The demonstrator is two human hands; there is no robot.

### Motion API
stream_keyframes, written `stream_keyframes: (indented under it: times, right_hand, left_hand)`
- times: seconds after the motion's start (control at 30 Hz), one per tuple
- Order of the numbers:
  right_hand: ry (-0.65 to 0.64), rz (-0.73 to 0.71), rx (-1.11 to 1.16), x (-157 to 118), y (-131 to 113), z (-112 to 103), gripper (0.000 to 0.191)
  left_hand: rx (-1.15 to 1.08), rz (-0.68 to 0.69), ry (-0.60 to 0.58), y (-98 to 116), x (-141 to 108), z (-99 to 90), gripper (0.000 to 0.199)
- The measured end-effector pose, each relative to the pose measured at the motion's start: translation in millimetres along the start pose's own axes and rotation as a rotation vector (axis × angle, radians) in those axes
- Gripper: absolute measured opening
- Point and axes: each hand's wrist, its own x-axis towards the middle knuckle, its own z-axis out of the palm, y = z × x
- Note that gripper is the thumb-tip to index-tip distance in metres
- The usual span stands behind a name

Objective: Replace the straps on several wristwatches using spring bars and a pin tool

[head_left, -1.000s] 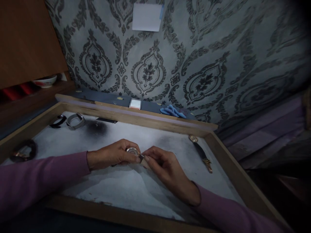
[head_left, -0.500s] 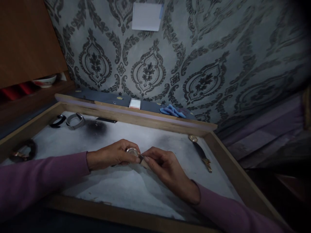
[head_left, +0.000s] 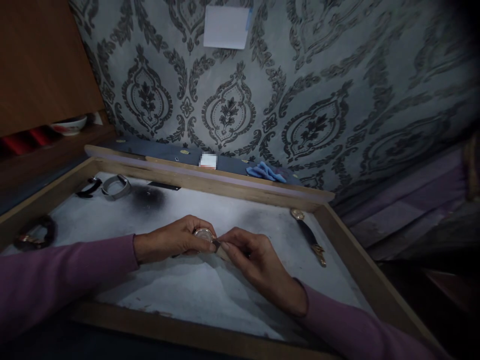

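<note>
Over the pale floor of a shallow wooden tray (head_left: 210,336), my left hand (head_left: 176,237) is closed around a wristwatch (head_left: 203,234) with a round, light-faced case and a shiny rim. The case faces up between the thumb and fingers. My right hand (head_left: 260,257) pinches the dark watch strap (head_left: 216,244) close beside the case, fingertips almost touching my left thumb. Whether the strap is joined to the case cannot be made out. My right fingers partly hide the strap.
Inside the tray lie a gold watch with a black strap (head_left: 309,235) at right, and a grey band (head_left: 116,187), a black-strapped watch (head_left: 89,187) and a dark bracelet-like watch (head_left: 36,234) at left. A flat black strip (head_left: 164,185) and blue cloth (head_left: 266,171) are farther back.
Both hands stay nearly where they were, still on the watch and its strap. My right fingers have shifted very slightly at the strap. Everything else in the tray is unmoved.
</note>
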Motion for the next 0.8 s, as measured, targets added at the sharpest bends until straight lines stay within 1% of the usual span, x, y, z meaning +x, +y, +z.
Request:
stream_keyframes:
  times: [0.23, 0.43, 0.6, 0.8]
  right_hand:
    - [-0.021, 0.026, 0.026, 1.0, 1.1, -1.2, 0.017]
    - [-0.024, 0.027, 0.059, 1.0, 3.0, -0.4, 0.016]
    - [-0.024, 0.047, 0.054, 0.2, 5.4, 0.5, 0.016]
    - [-0.023, 0.001, 0.003, -1.3, 4.9, -0.8, 0.016]
  left_hand:
    - [0.006, 0.016, -0.006, 3.2, -1.3, 1.7, 0.029]
    - [-0.013, 0.03, -0.017, 3.6, -0.9, 2.0, 0.02]
    - [0.003, 0.042, -0.029, 4.7, -1.2, 2.1, 0.018]
    - [-0.019, 0.026, -0.03, 4.1, -1.1, 1.8, 0.016]
